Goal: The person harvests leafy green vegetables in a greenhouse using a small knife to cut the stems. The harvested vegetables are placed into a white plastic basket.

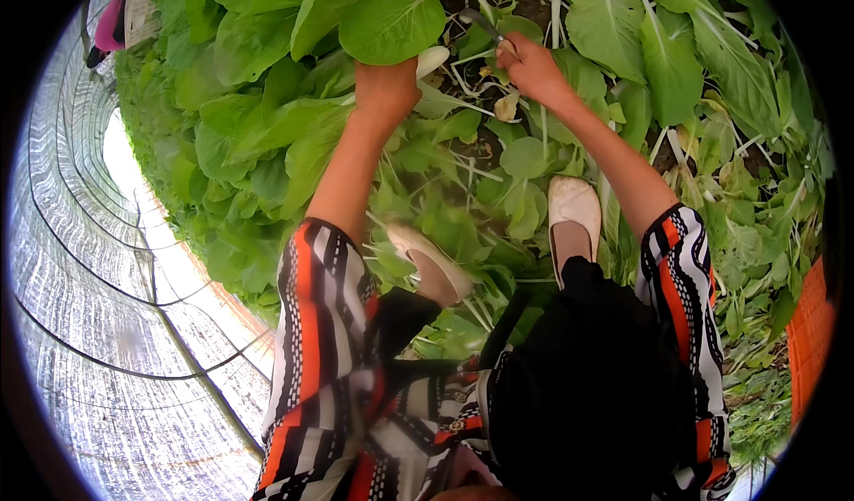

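My left hand [387,90] is closed around the base of a leafy green plant [393,26], whose pale cut-looking stem end [432,61] shows beside the fingers. Broad leaves hide part of those fingers. In my right hand [527,67] is the handle of a small curved knife [482,23], its blade pointing up and left, apart from the plant. Between the two hands lie thin pale stalks and a yellowed leaf [506,107] on dark soil.
Dense standing greens [227,147] fill the left side. Loose leaves [674,60] cover the ground at right. An orange plastic crate [810,334] stands at the right edge. A greenhouse film wall [87,301] with hoops curves along the far left. My shoes [574,211] rest among leaves.
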`<action>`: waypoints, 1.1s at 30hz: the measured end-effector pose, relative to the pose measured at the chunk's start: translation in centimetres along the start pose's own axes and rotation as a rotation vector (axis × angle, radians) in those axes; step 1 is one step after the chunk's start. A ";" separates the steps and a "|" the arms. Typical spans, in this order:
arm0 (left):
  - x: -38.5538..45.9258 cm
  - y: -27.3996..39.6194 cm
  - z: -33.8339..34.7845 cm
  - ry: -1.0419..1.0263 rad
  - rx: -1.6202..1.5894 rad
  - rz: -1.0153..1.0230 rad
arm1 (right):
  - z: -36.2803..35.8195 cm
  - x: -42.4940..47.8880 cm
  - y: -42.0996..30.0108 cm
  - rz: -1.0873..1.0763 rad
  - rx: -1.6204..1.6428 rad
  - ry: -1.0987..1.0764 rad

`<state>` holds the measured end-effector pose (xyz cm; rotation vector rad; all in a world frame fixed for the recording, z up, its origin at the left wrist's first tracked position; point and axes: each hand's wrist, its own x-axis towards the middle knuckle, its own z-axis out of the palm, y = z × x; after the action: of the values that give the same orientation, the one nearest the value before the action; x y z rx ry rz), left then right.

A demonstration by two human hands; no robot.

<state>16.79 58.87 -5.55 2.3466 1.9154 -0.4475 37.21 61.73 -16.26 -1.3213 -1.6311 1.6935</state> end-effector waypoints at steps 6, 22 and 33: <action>-3.1 -1.0 1.9 -0.036 -0.069 -0.028 | 1.1 -0.2 -1.8 -0.244 -0.228 0.001; -2.9 -1.1 1.8 -0.080 -0.357 -0.206 | 1.0 0.4 -0.4 -0.232 -0.358 0.005; -2.1 -1.6 -0.1 -0.276 -1.329 -0.668 | 1.1 -1.3 0.0 -0.242 -0.508 0.003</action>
<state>14.88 57.28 -4.70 0.7780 1.8420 0.3896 36.82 60.08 -16.03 -1.2664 -2.2128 1.1777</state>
